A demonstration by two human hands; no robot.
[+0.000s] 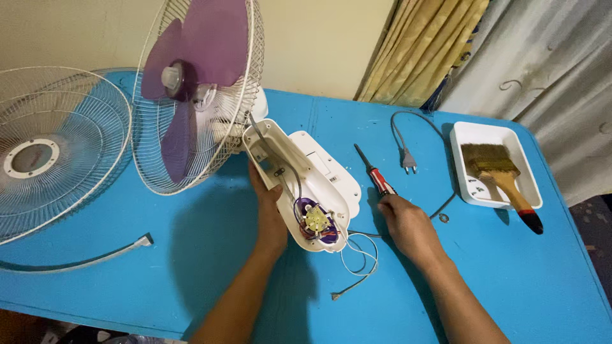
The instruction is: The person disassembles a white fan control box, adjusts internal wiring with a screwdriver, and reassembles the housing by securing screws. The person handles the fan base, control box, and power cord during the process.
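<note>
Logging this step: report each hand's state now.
Left hand: holding the white plastic fan base.
Right hand: fingertips on the red-handled screwdriver; grip unclear.

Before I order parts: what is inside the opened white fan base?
Inside the fan base: a purple switch unit with a yellowish hub, coloured wires, a grey cable. The left hand covers part of its edge; anything beneath the unit is hidden.
</note>
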